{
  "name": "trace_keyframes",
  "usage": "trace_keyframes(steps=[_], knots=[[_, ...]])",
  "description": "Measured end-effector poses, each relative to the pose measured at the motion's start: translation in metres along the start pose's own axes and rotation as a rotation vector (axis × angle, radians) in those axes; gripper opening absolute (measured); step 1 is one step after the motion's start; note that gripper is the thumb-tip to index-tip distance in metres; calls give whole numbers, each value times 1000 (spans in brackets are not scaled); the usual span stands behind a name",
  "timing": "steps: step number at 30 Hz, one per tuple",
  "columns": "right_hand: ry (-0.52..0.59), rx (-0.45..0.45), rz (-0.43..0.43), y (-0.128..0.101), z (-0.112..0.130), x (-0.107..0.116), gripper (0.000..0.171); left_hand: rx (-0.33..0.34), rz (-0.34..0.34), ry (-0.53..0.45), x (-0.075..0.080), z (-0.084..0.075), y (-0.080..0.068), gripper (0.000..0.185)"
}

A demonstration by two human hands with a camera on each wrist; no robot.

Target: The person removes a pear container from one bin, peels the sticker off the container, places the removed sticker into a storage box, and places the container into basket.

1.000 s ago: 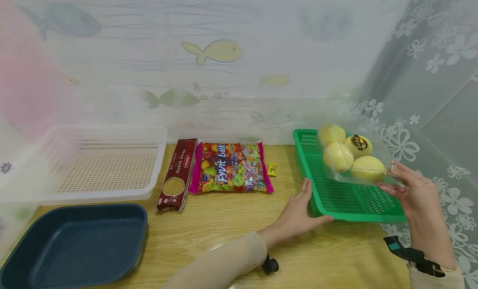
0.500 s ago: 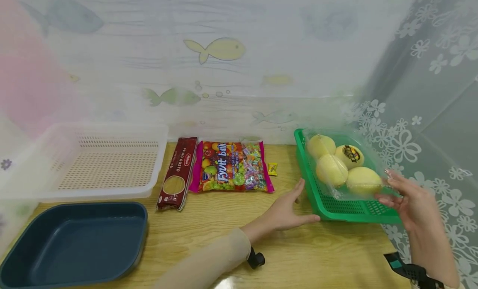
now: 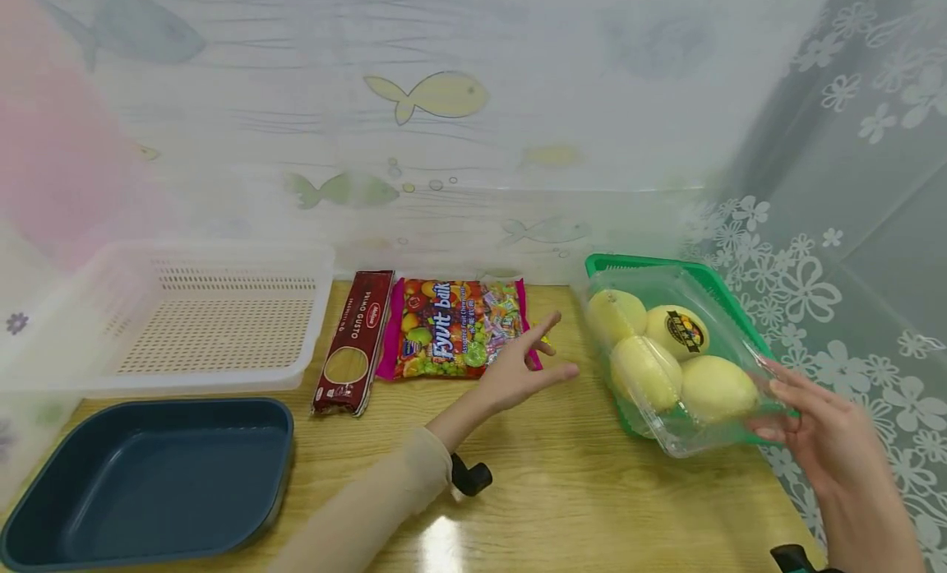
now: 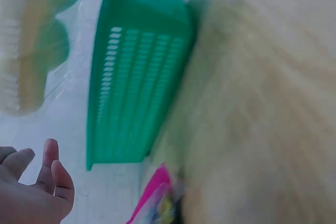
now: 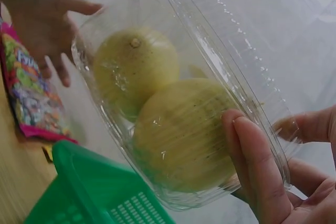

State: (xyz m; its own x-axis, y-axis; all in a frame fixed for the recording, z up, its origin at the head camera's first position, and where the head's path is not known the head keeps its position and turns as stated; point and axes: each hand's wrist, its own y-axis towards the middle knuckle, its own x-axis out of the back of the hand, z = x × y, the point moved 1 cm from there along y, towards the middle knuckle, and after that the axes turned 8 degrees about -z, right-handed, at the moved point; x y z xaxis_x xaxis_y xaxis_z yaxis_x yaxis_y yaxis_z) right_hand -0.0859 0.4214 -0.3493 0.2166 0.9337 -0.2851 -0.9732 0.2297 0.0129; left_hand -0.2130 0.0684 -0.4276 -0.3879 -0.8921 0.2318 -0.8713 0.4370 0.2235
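Note:
My right hand (image 3: 786, 408) grips a clear plastic box of yellow pears (image 3: 669, 361) by its right end, fingers under it and thumb on top. The box hangs tilted over the front of a green basket (image 3: 716, 284). The right wrist view shows the same box (image 5: 168, 114) close up, with my fingers (image 5: 257, 171) curled against its side. My left hand (image 3: 531, 361) hovers open with fingers spread, just right of a bright candy bag (image 3: 455, 330) and holding nothing. In the left wrist view the fingertips (image 4: 50, 174) lie near the green basket (image 4: 136, 82).
On the wooden table (image 3: 562, 491), a white perforated basket (image 3: 200, 322) stands at the back left and a dark blue tray (image 3: 148, 478) at the front left. A dark red spaghetti pack (image 3: 355, 343) lies beside the candy bag. Patterned curtains close off the back and right.
The box of pears has come up out of the green basket toward the front left. My left hand has let go of the basket's rim and moved left toward the candy bag.

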Motion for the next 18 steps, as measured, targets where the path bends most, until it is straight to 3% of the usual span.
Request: trace_keyframes(steps=[4,9,14,18], knots=[[-13,24,20,-9,-2,-3,45,-66,13,-27,19,-10,12,110],[39,57,146,-20,-4,-5,52,-131,105,21,33,-24,24,104],[52,71,233,-25,-4,-7,56,-126,231,-50,41,-31,27,90],[28,71,262,-27,-2,-7,57,-94,325,-139,44,-35,27,93]])
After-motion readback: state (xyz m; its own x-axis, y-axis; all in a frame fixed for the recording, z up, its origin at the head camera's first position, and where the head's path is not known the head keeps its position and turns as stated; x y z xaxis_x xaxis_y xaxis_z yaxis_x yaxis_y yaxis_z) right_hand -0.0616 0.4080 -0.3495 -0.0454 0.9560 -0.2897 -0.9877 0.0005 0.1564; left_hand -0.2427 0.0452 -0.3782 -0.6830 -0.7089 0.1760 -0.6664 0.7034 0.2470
